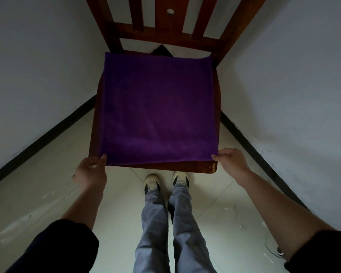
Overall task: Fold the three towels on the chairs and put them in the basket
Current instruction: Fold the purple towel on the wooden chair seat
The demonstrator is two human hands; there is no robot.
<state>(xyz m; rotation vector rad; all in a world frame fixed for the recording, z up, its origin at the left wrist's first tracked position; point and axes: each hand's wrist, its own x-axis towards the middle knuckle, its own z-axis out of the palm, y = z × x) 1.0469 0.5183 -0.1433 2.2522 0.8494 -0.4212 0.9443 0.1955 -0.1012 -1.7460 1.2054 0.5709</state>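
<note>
I see my left hand (91, 170) and right hand (231, 160) each pinching a near corner of the purple towel (158, 107), spread beyond them on the chair (205, 167); uneven lifting risks a skewed fold.

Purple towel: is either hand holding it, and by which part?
Yes, both. The left hand pinches the purple towel at its near left corner, the right hand at its near right corner. The rest lies spread flat on the chair seat.

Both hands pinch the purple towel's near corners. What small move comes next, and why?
Probably the left hand and right hand lift those corners toward the backrest, halving the purple towel: it lies flat, unfolded, on the seat.
</note>
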